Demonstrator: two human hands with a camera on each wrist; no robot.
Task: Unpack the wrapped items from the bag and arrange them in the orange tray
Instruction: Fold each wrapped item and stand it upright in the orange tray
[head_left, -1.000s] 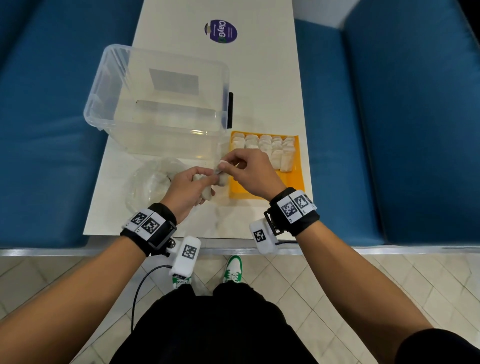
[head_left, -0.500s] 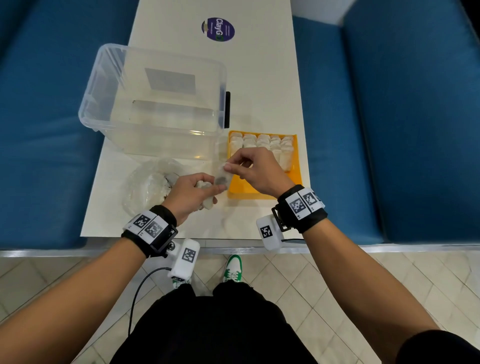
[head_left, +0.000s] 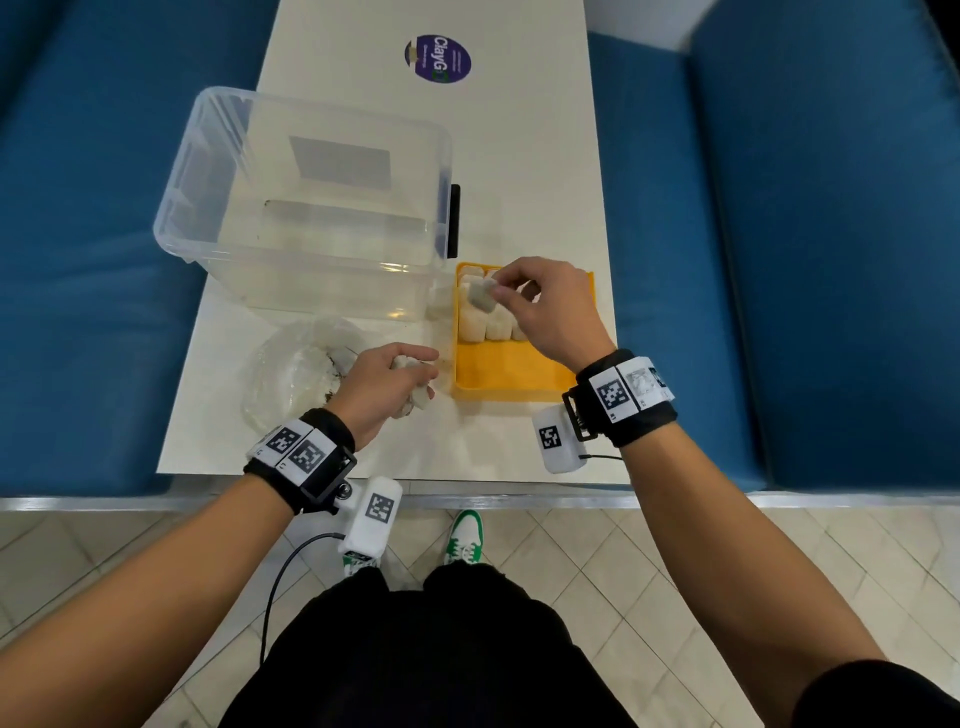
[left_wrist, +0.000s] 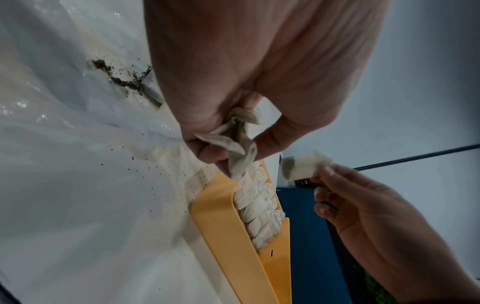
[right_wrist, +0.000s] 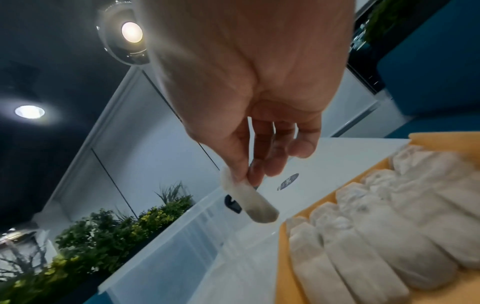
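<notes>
White tabletop (head_left: 519, 156). Clear bin (head_left: 311, 208) at 11 o'clock. Orange tray (head_left: 498, 374) holds row of white wrapped sachets (head_left: 485, 327). Crumpled clear bag (head_left: 291, 374) at 9 o'clock. Right hand (head_left: 550, 306) pinches flat white sachet (head_left: 480, 293), grey-ended, above tray. Left hand (head_left: 384, 384) clutches several sachets (left_wrist: 233, 139).

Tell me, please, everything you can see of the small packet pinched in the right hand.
The packet is a small flat sachet of thin whitish paper or fabric, with dark grey-brown filling gathered at its hanging end. The right hand pinches its upper end between thumb and fingertips, so it dangles tilted in the air. It hangs over the far left part of the orange tray, above the rows of similar sachets, touching nothing but the hand as far as the views show.
</notes>
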